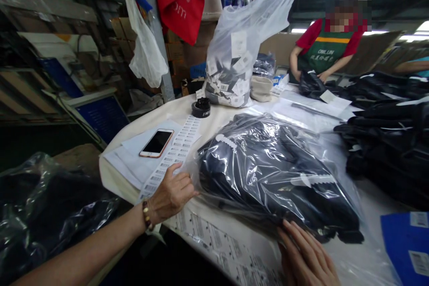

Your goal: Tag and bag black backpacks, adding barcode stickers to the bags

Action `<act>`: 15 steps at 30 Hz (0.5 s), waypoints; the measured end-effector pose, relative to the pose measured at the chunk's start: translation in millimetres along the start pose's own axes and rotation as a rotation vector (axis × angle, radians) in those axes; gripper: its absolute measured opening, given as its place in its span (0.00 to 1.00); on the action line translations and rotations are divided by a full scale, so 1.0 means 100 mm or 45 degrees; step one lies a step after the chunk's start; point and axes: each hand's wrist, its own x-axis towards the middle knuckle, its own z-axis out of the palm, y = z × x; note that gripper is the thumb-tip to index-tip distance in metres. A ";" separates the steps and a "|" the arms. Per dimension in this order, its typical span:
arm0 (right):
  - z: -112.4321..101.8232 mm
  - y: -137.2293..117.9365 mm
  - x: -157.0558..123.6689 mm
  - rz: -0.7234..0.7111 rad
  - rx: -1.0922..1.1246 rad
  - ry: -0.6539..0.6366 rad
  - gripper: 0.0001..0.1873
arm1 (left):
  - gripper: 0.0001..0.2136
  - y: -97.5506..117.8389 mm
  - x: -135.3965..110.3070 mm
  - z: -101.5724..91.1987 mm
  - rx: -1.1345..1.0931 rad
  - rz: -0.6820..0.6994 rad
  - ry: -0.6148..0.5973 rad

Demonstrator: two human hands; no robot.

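Note:
A clear plastic bag packed with dark folded garments (268,174) lies on the white table (221,116) in front of me. My left hand (172,194) rests at the bag's left edge, fingers curled against the plastic, a beaded bracelet on the wrist. Flat against the bag's near edge lies my right hand (303,254), its fingers stretched out. A long sheet of barcode stickers (174,152) runs beside my left hand.
A phone (156,143) lies on papers at the left. A tape roll (201,108) and a tall clear bag of tags (234,58) stand further back. Black garments (385,143) pile at the right. Another person in a green apron (323,49) works across the table. A blue box (407,241) sits near right.

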 end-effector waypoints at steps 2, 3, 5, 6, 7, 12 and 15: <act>0.00 0.01 -0.01 -0.042 -0.014 -0.009 0.22 | 0.14 -0.01 0.03 0.02 0.044 -0.015 0.001; 0.00 0.02 -0.02 -0.050 -0.022 -0.011 0.22 | 0.15 -0.01 0.05 0.02 0.062 -0.018 0.004; 0.01 0.03 -0.03 -0.041 -0.033 -0.017 0.21 | 0.16 -0.02 0.07 0.05 0.092 -0.025 0.011; 0.01 0.03 -0.03 -0.033 -0.036 -0.017 0.21 | 0.16 -0.03 0.08 0.06 0.103 -0.028 0.012; 0.02 0.04 -0.03 -0.030 -0.038 -0.013 0.21 | 0.16 -0.04 0.09 0.07 0.112 -0.030 0.012; -0.02 0.03 0.02 -0.080 0.003 -0.006 0.19 | 0.16 -0.06 0.13 0.13 0.142 -0.040 -0.008; -0.21 0.02 0.04 -0.011 0.131 -0.027 0.17 | 0.16 -0.07 0.13 0.12 0.128 -0.022 -0.012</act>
